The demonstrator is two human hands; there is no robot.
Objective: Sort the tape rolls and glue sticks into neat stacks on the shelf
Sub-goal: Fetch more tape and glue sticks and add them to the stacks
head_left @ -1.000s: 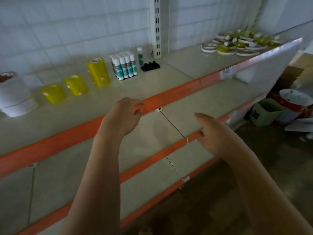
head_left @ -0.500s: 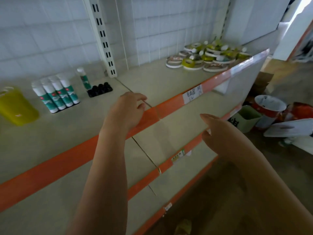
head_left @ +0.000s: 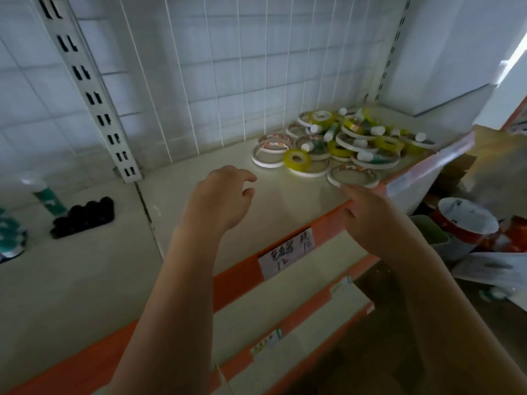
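Facing shelf [head_left: 285, 195] — tape rolls [head_left: 296, 159] (jumbled)

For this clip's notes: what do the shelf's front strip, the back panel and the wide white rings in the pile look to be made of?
Front strip: probably orange-painted metal or plastic, smooth with a slight sheen; a handwritten paper label sits on it.
Back panel: white wire grid, likely coated metal, thin crossing rods.
Wide white rings: tape rolls, seemingly matte white cores, cardboard or plastic unclear.

Bare shelf [head_left: 288, 201] surface between slotted upright [head_left: 94, 98] and tape pile [head_left: 342, 143]; pile blocks right rear corner, black caps [head_left: 82, 218] sit left.
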